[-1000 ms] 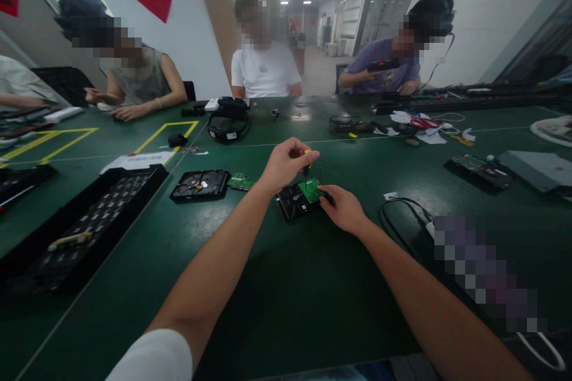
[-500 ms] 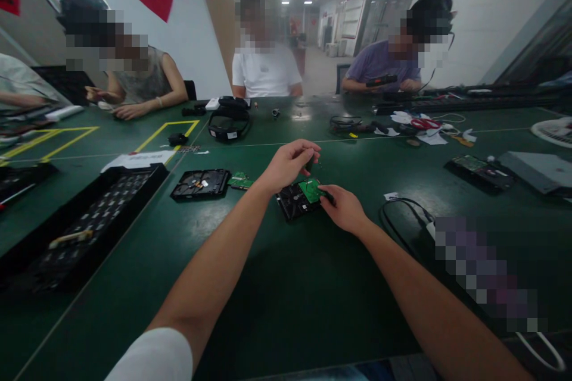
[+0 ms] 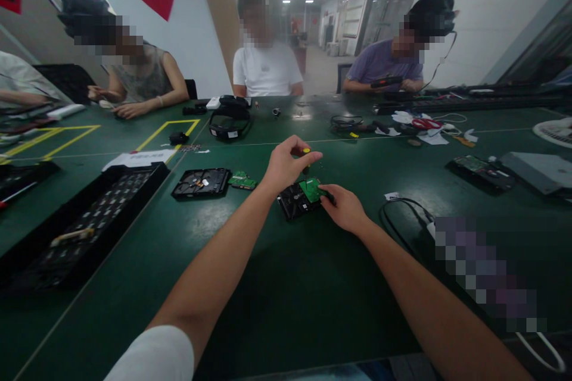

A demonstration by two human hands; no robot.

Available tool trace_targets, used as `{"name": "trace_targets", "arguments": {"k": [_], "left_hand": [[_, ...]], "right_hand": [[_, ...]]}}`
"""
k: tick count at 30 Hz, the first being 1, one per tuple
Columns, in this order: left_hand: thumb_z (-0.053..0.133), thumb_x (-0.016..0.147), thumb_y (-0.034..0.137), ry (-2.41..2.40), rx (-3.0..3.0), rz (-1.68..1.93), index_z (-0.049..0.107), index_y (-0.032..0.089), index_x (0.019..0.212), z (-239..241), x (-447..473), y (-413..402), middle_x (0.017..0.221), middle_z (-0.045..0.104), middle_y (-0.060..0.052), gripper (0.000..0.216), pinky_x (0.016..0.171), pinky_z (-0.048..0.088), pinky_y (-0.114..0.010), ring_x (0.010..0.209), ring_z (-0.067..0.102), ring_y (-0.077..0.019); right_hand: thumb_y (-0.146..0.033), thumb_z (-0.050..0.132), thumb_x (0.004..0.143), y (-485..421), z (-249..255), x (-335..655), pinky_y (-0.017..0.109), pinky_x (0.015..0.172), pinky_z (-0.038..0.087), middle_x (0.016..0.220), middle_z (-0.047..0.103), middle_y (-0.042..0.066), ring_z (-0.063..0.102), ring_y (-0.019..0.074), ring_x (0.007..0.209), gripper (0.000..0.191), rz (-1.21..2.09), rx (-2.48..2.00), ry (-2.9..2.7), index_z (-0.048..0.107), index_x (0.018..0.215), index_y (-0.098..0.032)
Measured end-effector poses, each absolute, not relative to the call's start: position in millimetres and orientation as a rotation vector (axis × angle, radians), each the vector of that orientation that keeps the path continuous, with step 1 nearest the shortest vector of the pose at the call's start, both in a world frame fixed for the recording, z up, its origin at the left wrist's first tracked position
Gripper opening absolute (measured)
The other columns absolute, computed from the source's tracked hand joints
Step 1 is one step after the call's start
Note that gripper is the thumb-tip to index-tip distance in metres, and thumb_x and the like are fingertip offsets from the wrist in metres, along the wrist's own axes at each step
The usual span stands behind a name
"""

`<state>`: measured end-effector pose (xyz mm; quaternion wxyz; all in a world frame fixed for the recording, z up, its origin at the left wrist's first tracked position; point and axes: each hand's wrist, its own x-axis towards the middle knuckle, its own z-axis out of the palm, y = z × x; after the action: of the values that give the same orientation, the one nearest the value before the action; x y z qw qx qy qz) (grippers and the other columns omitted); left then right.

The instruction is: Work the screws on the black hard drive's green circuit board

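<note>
A black hard drive (image 3: 294, 204) with a green circuit board (image 3: 309, 189) on its upper side lies on the table in front of me. My left hand (image 3: 288, 161) is closed around a small screwdriver (image 3: 306, 153) with a yellow-topped handle, held upright above the board; its tip is too small to make out. My right hand (image 3: 344, 205) pinches the drive's right edge, and a dark part shows between thumb and fingers. Left of my left wrist lie a loose green circuit board (image 3: 242, 180) and a second hard drive (image 3: 201, 183).
A long black tray (image 3: 89, 223) stands at the left. Further right are another drive (image 3: 480, 172), a grey box (image 3: 538, 169) and a cable (image 3: 404, 205). A black head strap (image 3: 229, 121) and tangled cables (image 3: 348, 125) lie farther back. Several people sit across the green table (image 3: 286, 309).
My left fingers have shifted on the screwdriver: the thumb now stretches out to the right and the yellow handle top shows. My right hand and the drive stay nearly still.
</note>
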<state>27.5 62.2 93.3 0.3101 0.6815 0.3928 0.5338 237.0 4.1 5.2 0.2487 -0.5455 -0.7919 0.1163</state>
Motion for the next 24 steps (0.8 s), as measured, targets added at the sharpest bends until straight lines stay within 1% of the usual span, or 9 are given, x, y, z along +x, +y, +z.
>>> {"name": "trace_targets", "arguments": {"k": [2, 5, 7, 10, 13, 15, 19, 22, 24], "left_hand": [[0.081, 0.080, 0.047, 1.012, 1.804, 1.374, 0.066, 0.018, 0.089, 93.2, 26.9, 62.2, 0.082, 0.066, -0.003, 0.034, 0.060, 0.049, -0.023, 0.079, 0.062, -0.0159], [0.074, 0.088, 0.045, 0.929, 1.817, 1.273, 0.069, 0.018, 0.100, 94.0, 26.5, 61.3, 0.086, 0.067, -0.005, 0.030, 0.055, 0.049, -0.022, 0.076, 0.063, -0.0156], [0.069, 0.092, 0.041, 0.877, 1.809, 1.231, 0.069, 0.018, 0.109, 95.1, 26.9, 59.8, 0.091, 0.069, -0.006, 0.029, 0.054, 0.050, -0.021, 0.077, 0.064, -0.0152], [0.061, 0.097, 0.037, 0.815, 1.796, 1.198, 0.067, 0.018, 0.118, 97.0, 27.9, 57.6, 0.099, 0.072, -0.008, 0.029, 0.055, 0.052, -0.020, 0.084, 0.067, -0.0158], [0.057, 0.099, 0.035, 0.790, 1.818, 1.183, 0.067, 0.018, 0.118, 98.1, 28.1, 57.0, 0.102, 0.072, -0.009, 0.027, 0.055, 0.052, -0.019, 0.089, 0.068, -0.0169], [0.058, 0.098, 0.035, 0.801, 1.825, 1.185, 0.068, 0.018, 0.117, 97.6, 27.8, 57.6, 0.099, 0.072, -0.008, 0.026, 0.055, 0.051, -0.020, 0.086, 0.067, -0.0166], [0.072, 0.089, 0.039, 0.925, 1.858, 1.245, 0.070, 0.019, 0.108, 94.7, 28.0, 59.4, 0.087, 0.068, -0.004, 0.028, 0.056, 0.050, -0.022, 0.075, 0.063, -0.0152], [0.082, 0.080, 0.040, 1.012, 1.873, 1.330, 0.071, 0.020, 0.101, 93.4, 28.4, 59.4, 0.084, 0.067, -0.002, 0.031, 0.060, 0.050, -0.023, 0.077, 0.063, -0.0158], [0.082, 0.081, 0.040, 1.030, 1.882, 1.341, 0.071, 0.020, 0.101, 93.6, 27.7, 58.9, 0.086, 0.068, -0.003, 0.031, 0.061, 0.050, -0.023, 0.079, 0.064, -0.0161]], "right_hand": [[-0.033, 0.056, 0.101, 3.9, 5.7, 236.8, 0.035, 0.083, 0.052, 0.132, 0.069, 0.009, 0.068, 0.0225, 0.098, 0.040, 0.314, -1.489, -2.160, 0.065, 0.138, -0.023], [-0.032, 0.055, 0.101, 4.2, 6.6, 236.2, 0.036, 0.086, 0.053, 0.133, 0.069, 0.010, 0.068, 0.0235, 0.102, 0.038, 0.303, -1.471, -2.166, 0.065, 0.137, -0.022], [-0.032, 0.055, 0.101, 4.7, 6.7, 235.8, 0.037, 0.090, 0.053, 0.135, 0.069, 0.009, 0.068, 0.0242, 0.106, 0.038, 0.304, -1.468, -2.165, 0.065, 0.136, -0.022], [-0.031, 0.055, 0.101, 5.7, 5.9, 235.7, 0.038, 0.092, 0.053, 0.136, 0.068, 0.009, 0.069, 0.0245, 0.107, 0.037, 0.312, -1.480, -2.159, 0.066, 0.135, -0.023], [-0.032, 0.056, 0.100, 6.3, 4.4, 236.3, 0.038, 0.093, 0.054, 0.137, 0.068, 0.009, 0.069, 0.0250, 0.109, 0.038, 0.307, -1.477, -2.153, 0.066, 0.136, -0.024], [-0.032, 0.056, 0.100, 6.4, 3.6, 236.8, 0.038, 0.094, 0.053, 0.137, 0.068, 0.009, 0.068, 0.0254, 0.111, 0.038, 0.304, -1.473, -2.156, 0.066, 0.136, -0.024], [-0.033, 0.055, 0.101, 5.6, 3.5, 237.2, 0.038, 0.090, 0.053, 0.137, 0.068, 0.009, 0.069, 0.0247, 0.106, 0.038, 0.295, -1.475, -2.171, 0.065, 0.136, -0.023], [-0.034, 0.054, 0.102, 4.8, 4.6, 237.0, 0.036, 0.087, 0.052, 0.136, 0.068, 0.010, 0.069, 0.0235, 0.102, 0.038, 0.289, -1.473, -2.175, 0.065, 0.137, -0.022], [-0.034, 0.054, 0.103, 4.5, 5.5, 236.9, 0.036, 0.084, 0.052, 0.136, 0.068, 0.010, 0.069, 0.0230, 0.100, 0.038, 0.299, -1.482, -2.178, 0.064, 0.137, -0.022]]}}
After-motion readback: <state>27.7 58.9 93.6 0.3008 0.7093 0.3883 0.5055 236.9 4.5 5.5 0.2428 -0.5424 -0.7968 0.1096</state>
